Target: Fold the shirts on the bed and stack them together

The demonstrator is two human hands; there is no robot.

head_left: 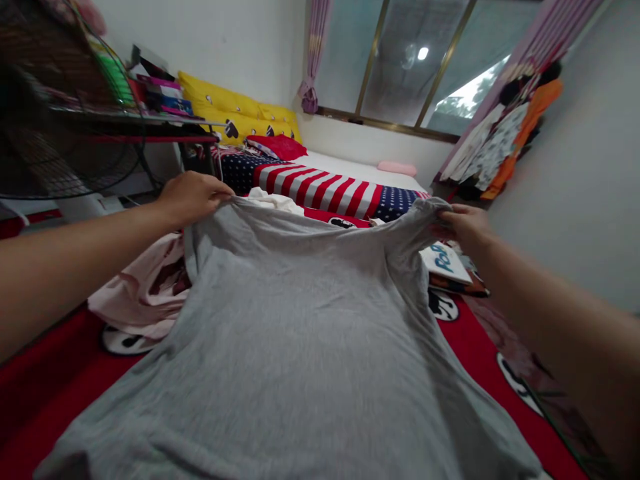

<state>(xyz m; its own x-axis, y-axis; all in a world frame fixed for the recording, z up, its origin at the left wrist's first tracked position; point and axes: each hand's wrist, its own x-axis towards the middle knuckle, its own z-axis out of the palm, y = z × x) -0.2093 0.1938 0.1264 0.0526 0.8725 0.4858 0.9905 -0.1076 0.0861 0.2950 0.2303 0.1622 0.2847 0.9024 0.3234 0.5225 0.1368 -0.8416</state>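
A grey T-shirt [300, 333] is stretched out in front of me over a red bedsheet [60, 380]. My left hand [190, 197] is closed on the shirt's far left corner. My right hand [463, 223] is closed on its far right corner. Both hands hold the far edge lifted, and the cloth sags between them and runs down toward me.
A pale pink garment [140, 293] lies crumpled under the shirt's left side. A stars-and-stripes blanket [325, 187], yellow pillows [235, 110] and a red pillow [277, 145] lie beyond. A black fan [55, 107] stands at left. Clothes [505, 133] hang at right.
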